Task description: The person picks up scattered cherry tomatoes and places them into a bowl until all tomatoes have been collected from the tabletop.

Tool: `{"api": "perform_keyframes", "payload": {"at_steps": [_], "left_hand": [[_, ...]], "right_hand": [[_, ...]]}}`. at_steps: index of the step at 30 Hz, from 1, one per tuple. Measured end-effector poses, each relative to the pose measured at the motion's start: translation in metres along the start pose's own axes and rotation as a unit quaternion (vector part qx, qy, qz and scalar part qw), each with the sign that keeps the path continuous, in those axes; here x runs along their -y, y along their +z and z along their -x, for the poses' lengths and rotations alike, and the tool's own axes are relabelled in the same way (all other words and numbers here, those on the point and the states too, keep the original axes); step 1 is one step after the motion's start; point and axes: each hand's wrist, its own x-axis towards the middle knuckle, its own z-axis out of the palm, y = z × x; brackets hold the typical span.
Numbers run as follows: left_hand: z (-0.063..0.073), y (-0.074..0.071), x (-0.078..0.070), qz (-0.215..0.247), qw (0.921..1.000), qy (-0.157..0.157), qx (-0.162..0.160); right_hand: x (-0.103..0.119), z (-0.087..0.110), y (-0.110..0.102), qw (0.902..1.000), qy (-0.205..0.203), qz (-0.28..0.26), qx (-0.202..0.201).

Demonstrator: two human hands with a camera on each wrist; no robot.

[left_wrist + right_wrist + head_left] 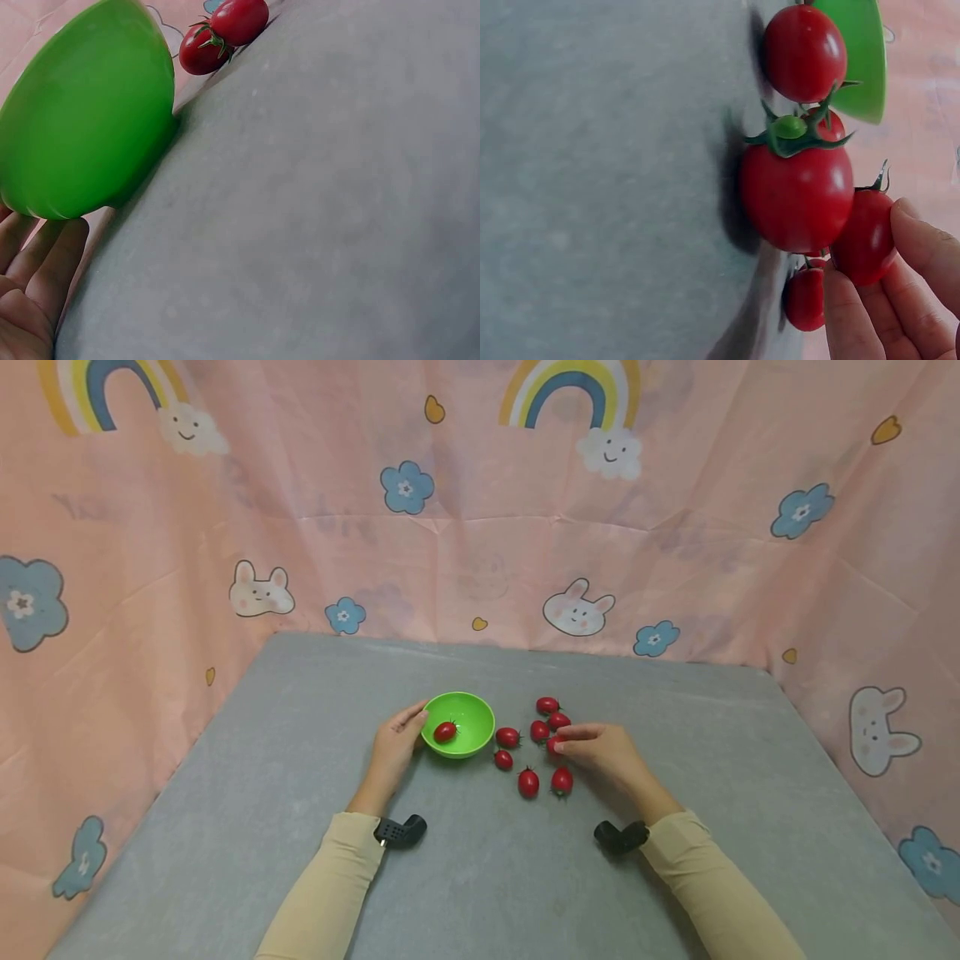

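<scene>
A bright green bowl [463,745] stands on the grey table with one small red cherry tomato [445,732] in it. My left hand [393,747] holds the bowl at its left side; in the left wrist view, the fingers [56,259] touch the bowl's outer wall. Between thumb and fingers, my right hand [609,753] pinches a cherry tomato [866,236] with a green stem. Several more cherry tomatoes lie right of the bowl, among them a near one [799,195] that looks large in the right wrist view.
The grey table [480,877] runs back to a pink cloth [480,543] printed with rainbows, rabbits and flowers, which also hangs along both sides. Black devices sit on the left wrist [401,832] and the right wrist [621,837].
</scene>
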Motion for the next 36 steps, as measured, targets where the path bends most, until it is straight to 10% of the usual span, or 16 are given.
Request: {"api": "perform_keyframes", "payload": {"at_steps": [36], "left_hand": [[0.001,-0.001,-0.002,-0.005,1.0000,-0.003,-0.001]], "right_hand": [[0.043,-0.009,0.019,0.9995,0.032,0.004,-0.004]]}}
